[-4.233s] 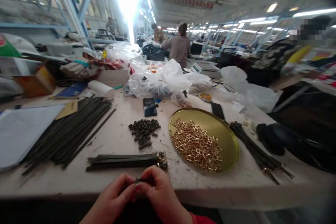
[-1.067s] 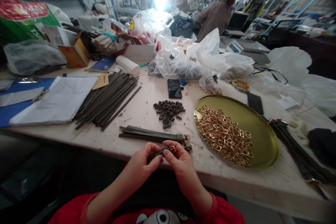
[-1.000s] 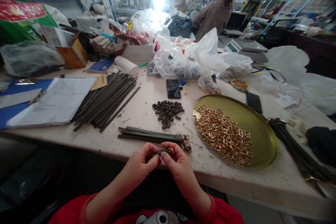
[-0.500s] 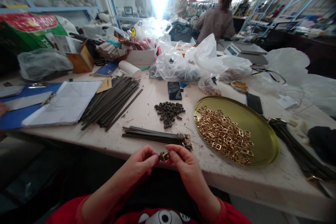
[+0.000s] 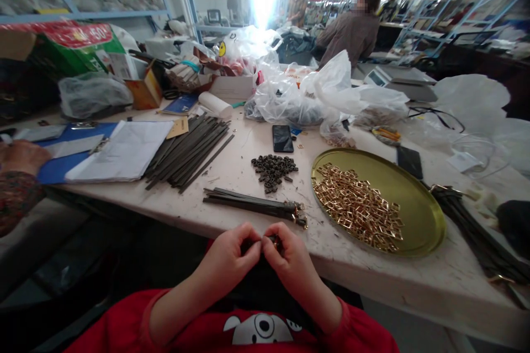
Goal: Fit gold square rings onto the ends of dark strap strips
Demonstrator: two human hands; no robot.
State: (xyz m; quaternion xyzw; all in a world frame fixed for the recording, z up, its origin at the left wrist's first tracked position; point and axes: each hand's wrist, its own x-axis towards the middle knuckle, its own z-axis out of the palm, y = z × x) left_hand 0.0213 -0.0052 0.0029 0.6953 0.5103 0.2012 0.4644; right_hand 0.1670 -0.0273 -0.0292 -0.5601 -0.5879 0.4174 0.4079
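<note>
1. Hands: from where I stand, the left hand (image 5: pixel 238 248) and right hand (image 5: pixel 285 248) meet just off the near edge of the bench (image 5: pixel 182 207), thumbs and forefingers drawn in narrow, tips together.
2. Item held: a small dark piece (image 5: pixel 274 240) with a gold glint shows at the right fingertips. Fingers cover most of it; the left grip is largely hidden, though I take it to be on the same piece.
3. Handling, in my judgement: very light, not fragile. The dark part should bend yet spring back; any metal on it would be hard, smooth and inclined to slip or turn.
4. Where to hold: best pinched on the flat of the dark part, close beside the metal, with the second pinch steadying the metal by its edges.
5. Nearest stock: a bundle of dark straps (image 5: pixel 248 203) lies just beyond the hands, its gold-fitted ends toward the right. Behind it sits a heap of dark loops (image 5: pixel 274 168).
6. To the right: a round brass-coloured tray (image 5: pixel 424 212) bears piled gold frames (image 5: pixel 356 207); these look rigid and liable to tangle.
7. To the left: loose strips (image 5: pixel 192 149) lie fanned beside papers (image 5: pixel 120 151). A co-worker's hand (image 5: pixel 25 155) rests farther left.
</note>
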